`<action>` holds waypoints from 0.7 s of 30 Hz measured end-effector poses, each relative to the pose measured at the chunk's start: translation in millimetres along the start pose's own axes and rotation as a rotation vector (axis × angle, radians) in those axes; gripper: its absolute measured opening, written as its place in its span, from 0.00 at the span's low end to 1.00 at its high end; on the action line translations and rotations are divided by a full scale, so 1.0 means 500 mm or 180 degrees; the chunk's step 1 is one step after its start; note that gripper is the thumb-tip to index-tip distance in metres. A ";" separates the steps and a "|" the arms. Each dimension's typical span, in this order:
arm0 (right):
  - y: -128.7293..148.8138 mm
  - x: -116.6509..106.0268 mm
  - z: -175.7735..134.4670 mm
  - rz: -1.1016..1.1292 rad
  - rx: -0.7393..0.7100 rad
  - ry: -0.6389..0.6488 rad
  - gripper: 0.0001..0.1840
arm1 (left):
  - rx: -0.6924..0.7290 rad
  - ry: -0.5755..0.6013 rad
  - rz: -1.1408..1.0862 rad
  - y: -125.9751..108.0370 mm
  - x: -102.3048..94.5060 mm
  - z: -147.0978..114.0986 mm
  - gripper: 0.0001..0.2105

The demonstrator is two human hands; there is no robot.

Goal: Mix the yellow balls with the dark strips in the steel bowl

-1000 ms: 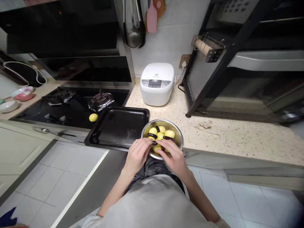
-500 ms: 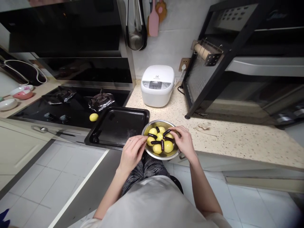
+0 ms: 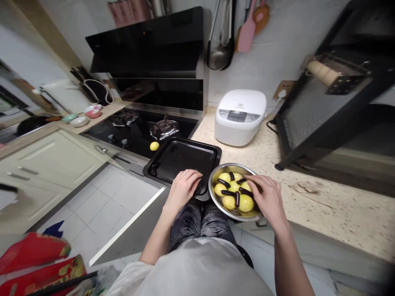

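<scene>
A steel bowl (image 3: pixel 212 193) at the counter's front edge holds several glossy, round yellow pieces (image 3: pixel 246 203), lemon-like in colour. Several short, dark, sausage-shaped pieces (image 3: pixel 228 193) lie on top of them. My right hand (image 3: pixel 267 195) reaches over the bowl's right rim, its thumb and fingers pinched at the end of one dark sausage-shaped piece (image 3: pixel 242 181). Left of the bowl, my left hand (image 3: pixel 182 187) is over the near right part of a black baking tray (image 3: pixel 185 154). Its fingers are pressed together, and what they hold, if anything, does not show against the dark tray.
A white rice cooker (image 3: pixel 240 117) stands behind the bowl. One yellow piece (image 3: pixel 154 146) lies on the black gas hob (image 3: pixel 135 135) beside the tray. A black rack (image 3: pixel 308 111) stands at the right. Small bowls (image 3: pixel 79 121) sit at the far left; red bags (image 3: pixel 40 255) lie low left.
My left hand has left the bowl's rim and moved left over the tray. My right hand stays at the bowl. The view has turned left, showing more of the kitchen there.
</scene>
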State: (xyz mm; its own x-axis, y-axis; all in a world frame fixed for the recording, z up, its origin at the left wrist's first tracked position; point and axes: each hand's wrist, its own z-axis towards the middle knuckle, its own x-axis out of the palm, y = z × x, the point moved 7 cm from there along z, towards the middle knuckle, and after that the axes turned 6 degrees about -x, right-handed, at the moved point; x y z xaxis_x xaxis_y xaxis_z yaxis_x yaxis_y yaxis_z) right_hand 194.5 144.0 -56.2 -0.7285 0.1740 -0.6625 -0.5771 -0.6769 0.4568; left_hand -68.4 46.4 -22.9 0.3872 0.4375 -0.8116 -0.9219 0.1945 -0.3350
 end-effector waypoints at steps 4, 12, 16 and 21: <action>0.018 -0.023 -0.013 -0.0017 -0.0070 -0.0306 0.13 | -0.0748 -0.0207 0.0528 0.117 -0.031 -0.007 0.10; 0.052 -0.042 -0.036 0.0078 -0.0157 -0.0512 0.10 | -0.2056 -0.0351 0.1234 0.309 -0.078 -0.049 0.12; 0.067 -0.044 -0.036 0.0232 -0.0124 -0.0495 0.09 | -0.2107 -0.0187 0.1350 0.331 -0.075 -0.043 0.15; 0.080 -0.048 -0.039 0.0337 -0.0031 -0.0493 0.09 | -0.2216 -0.0127 0.1451 0.345 -0.075 -0.033 0.15</action>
State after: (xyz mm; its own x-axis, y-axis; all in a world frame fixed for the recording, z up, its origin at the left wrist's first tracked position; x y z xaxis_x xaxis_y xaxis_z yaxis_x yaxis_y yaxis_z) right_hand 195.8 98.8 -33.5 -0.8336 0.2089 -0.5113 -0.4910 -0.7042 0.5128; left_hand -242.1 49.1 -57.9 -0.0376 0.3753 -0.9262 -0.7796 -0.5908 -0.2077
